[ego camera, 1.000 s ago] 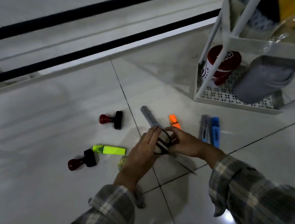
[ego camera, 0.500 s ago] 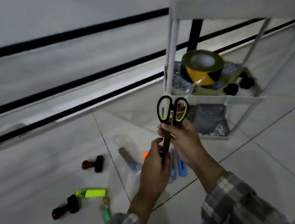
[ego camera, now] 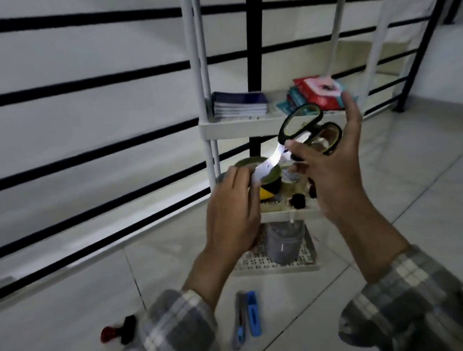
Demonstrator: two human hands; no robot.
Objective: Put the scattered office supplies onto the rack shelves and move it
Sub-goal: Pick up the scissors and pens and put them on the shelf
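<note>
Red-handled, black-based stamp (ego camera: 118, 331) lies on the pale tiled floor (ego camera: 404, 212) at the left, with blue and grey utility knives (ego camera: 246, 318) side by side nearer the middle. The left hand (ego camera: 231, 219) pinches the shiny blade end of black-handled scissors (ego camera: 304, 134), held in the air before the white plastic rack (ego camera: 261, 122). The right hand (ego camera: 337, 168) grips them near the handle loops, fingers partly spread.

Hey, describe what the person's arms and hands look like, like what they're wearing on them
Both arms wear long plaid flannel sleeves in grey, dark charcoal and off-white checks: the left sleeve and the right sleeve. The cuffs stop at the wrists, loose and slightly rumpled. The left hand and right hand are bare: no gloves, and no rings, watch or bracelet are visible.
</note>
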